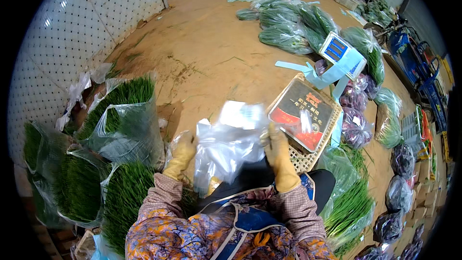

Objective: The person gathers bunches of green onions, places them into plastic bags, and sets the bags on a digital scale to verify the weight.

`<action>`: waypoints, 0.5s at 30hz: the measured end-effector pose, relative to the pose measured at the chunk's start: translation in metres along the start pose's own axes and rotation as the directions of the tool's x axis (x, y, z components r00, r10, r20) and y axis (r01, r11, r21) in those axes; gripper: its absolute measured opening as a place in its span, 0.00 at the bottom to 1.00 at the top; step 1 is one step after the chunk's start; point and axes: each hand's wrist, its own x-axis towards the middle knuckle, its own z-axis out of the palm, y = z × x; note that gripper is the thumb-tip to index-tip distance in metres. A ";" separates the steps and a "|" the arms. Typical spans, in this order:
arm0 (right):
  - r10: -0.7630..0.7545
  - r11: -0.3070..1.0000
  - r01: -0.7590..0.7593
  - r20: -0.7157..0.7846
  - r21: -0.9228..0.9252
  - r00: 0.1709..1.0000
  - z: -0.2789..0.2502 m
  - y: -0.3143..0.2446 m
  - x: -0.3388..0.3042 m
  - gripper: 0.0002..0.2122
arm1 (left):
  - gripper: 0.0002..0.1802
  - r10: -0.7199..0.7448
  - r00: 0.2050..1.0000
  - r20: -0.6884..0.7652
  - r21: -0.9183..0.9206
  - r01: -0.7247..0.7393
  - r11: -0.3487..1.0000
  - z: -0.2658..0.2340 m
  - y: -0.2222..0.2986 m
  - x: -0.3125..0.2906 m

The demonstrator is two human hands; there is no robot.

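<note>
Both my hands wear yellowish work gloves. Between them, above my lap, a clear plastic bag [228,147] hangs crumpled, with a white printed patch at its far end. My right hand [279,156] pinches the bag's right edge, slightly blurred by motion. Curled at the opposite edge is my left hand [182,153], closed on the plastic; its fingertips are partly hidden. To my left, bundles of green chives [126,118] stand upright in clear bags. On my right, a weighing scale's dark, red-marked platform [303,115] rests over a cream plastic basket [308,160].
The scale's display [339,50] stands beyond the platform, with a light blue strip on it. More loose chives [349,216] lie in plastic at my right. Bagged greens [293,24] and bagged purple vegetables [356,127] line the floor. A white dotted wall covering [91,14] borders the left.
</note>
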 end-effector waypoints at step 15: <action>-0.154 0.984 0.172 -0.241 0.053 0.958 -0.017 -0.046 -0.015 0.13 | 0.14 0.125 0.991 0.038 -0.098 -0.121 0.988 -0.037 0.067 0.033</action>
